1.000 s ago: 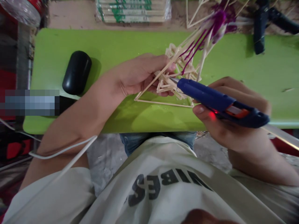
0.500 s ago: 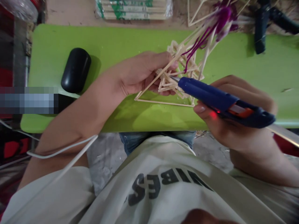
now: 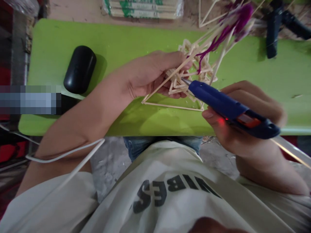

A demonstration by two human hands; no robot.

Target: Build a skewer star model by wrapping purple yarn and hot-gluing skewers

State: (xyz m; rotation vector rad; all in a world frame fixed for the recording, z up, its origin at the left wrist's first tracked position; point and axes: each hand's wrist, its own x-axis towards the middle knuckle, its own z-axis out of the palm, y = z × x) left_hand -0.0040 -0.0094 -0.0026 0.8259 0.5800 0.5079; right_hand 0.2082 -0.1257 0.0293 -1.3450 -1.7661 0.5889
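Observation:
My left hand [image 3: 160,72] is closed around part of a frame of thin wooden sticks [image 3: 179,84], built of small triangles and longer struts. Purple yarn [image 3: 213,44] is tied at the frame's upper right end, with loose strands hanging down. A blue hot glue gun [image 3: 216,102] is gripped in my right hand [image 3: 250,110], a red light glowing on its side. Its metal nozzle points left, among the small sticks beside my left fingers; whether the tip touches them I cannot tell.
Both hands are over a green board [image 3: 116,38]. On its left lie a black computer mouse [image 3: 80,69] and a dark object, partly blurred out. Behind the board is a plastic-wrapped pack of sticks [image 3: 143,8]. A dark tool [image 3: 272,32] lies at upper right. A white cable [image 3: 65,157] crosses my left arm.
The frame and the glue gun's nozzle appear slightly further right, as the whole view has shifted a little. The gun's rear end has tipped slightly lower. Both grips are unchanged.

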